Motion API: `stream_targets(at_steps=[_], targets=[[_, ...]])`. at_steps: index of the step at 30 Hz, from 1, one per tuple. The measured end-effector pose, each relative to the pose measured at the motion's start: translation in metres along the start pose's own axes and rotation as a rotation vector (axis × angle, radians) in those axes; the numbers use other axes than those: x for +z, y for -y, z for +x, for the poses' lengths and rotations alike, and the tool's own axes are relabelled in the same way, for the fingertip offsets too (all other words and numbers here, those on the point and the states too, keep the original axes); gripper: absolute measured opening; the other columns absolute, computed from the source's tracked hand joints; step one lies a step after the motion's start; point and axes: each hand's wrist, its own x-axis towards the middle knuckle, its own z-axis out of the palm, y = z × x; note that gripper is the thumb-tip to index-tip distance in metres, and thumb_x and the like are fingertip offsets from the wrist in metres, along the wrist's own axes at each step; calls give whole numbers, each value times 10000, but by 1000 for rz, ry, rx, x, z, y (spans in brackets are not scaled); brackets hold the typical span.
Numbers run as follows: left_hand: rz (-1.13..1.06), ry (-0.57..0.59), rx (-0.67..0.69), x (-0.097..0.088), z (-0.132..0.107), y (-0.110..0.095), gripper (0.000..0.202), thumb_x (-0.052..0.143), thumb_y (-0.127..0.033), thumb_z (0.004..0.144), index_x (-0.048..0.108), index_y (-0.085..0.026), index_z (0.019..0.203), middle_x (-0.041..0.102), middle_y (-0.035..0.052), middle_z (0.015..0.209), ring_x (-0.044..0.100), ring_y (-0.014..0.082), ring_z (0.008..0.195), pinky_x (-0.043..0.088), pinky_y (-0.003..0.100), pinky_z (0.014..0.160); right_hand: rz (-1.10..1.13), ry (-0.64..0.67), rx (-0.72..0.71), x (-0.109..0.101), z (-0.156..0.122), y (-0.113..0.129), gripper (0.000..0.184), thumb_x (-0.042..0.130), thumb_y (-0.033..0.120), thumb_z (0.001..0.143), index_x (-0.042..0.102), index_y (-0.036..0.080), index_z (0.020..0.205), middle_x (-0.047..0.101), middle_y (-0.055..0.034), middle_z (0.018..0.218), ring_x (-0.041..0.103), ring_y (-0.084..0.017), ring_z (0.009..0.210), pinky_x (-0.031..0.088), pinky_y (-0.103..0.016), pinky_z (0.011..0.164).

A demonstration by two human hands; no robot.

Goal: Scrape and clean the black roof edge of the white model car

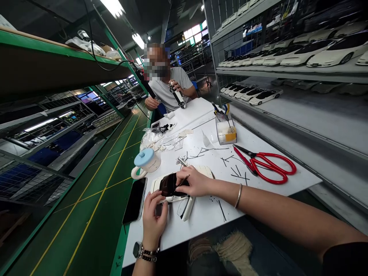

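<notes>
Left hand (154, 217), lower centre, curled against white, dark-glazed model car (167, 184), grip unclear; right hand (197, 182), centre, pinching slender dark tool (183, 180)

Model car (169, 185), one: glossy white body, dark glazed top, lying roof up and lengthwise across the near part of the white tabletop (276, 191), with a white door-like panel (188, 209) projecting from its near side. Implement (183, 181), one: slim, dark, held slantwise over the glazing, exact type not discernible.
</notes>
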Motion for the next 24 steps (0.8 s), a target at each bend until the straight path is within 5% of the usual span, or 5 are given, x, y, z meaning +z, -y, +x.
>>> stream_targets(at_steps=[9, 14, 19, 24], targets=[[-18, 11, 7, 0, -2, 0, 125, 564, -167, 844, 586, -207, 961, 591, 79, 1069, 575, 229, 1041, 357, 579, 1065, -111, 179, -3, -19, 23, 24, 104, 638, 245, 785, 562, 175, 771, 550, -13, 759, 497, -182, 915, 260, -388, 954], [-14, 24, 5, 0, -3, 0, 133, 560, -165, 849, 583, -211, 972, 592, 75, 1082, 571, 231, 1059, 351, 592, 1068, -100, 336, 19, -28, 48, 34, 135, 652, 187, 729, 523, 169, 693, 544, 36, 642, 509, -138, 739, 243, -390, 955], [-7, 33, 13, 0, -3, 0, 140, 555, -162, 854, 577, -214, 983, 589, 77, 1095, 564, 236, 1078, 348, 603, 1069, 92, 469, 114, -31, 64, 26, 125, 624, 188, 726, 504, 177, 692, 543, 55, 531, 531, -115, 613, 368, -259, 720], [5, 32, 24, -1, -4, 0, 140, 542, -154, 861, 570, -212, 985, 586, 81, 1087, 563, 241, 1075, 356, 621, 1055, 301, 484, 153, -26, 70, 2, 149, 639, 199, 704, 491, 174, 698, 536, 64, 512, 520, -89, 564, 353, -209, 589]])
